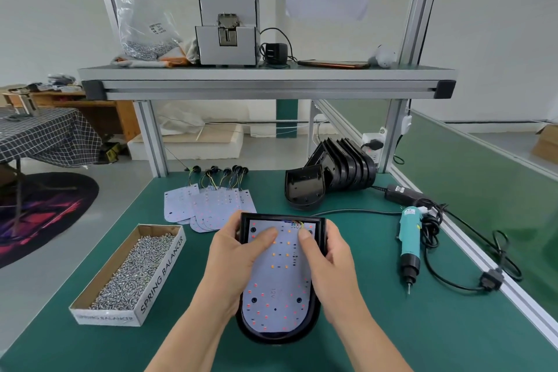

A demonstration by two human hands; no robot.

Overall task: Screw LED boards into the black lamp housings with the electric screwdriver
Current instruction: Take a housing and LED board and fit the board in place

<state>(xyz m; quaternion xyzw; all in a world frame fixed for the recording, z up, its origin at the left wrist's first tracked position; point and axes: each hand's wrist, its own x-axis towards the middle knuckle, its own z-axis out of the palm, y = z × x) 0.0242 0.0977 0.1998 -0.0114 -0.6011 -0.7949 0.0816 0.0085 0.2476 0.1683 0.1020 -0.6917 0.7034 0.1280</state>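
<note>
My left hand (232, 261): gripped the left edge of the black lamp housing (276, 337), fingers curled out of sight under its rim, thumb laid flat on the LED board (280, 278).
My right hand (330, 263): gripped the right edge the same way, fingers wrapped round the side wall, thumb pressing on the board near the coloured wires at its top.
LED board: lay inside the housing, face up, its rounded end towards me.
Black lamp housing: sat on the green table (377, 326), right in front of me, between my two hands.
Electric screwdriver (409, 238): lay on the table to my right, tip towards me, apart from both hands, its cable looped beside it.
Box of screws (163, 272): open cardboard tray to my left, full of small silver screws.
Spare LED boards (208, 205): fanned out just beyond the housing, wires trailing away from me.
Stack of housings (341, 172): leaned in a row at the far right of the table.
</note>
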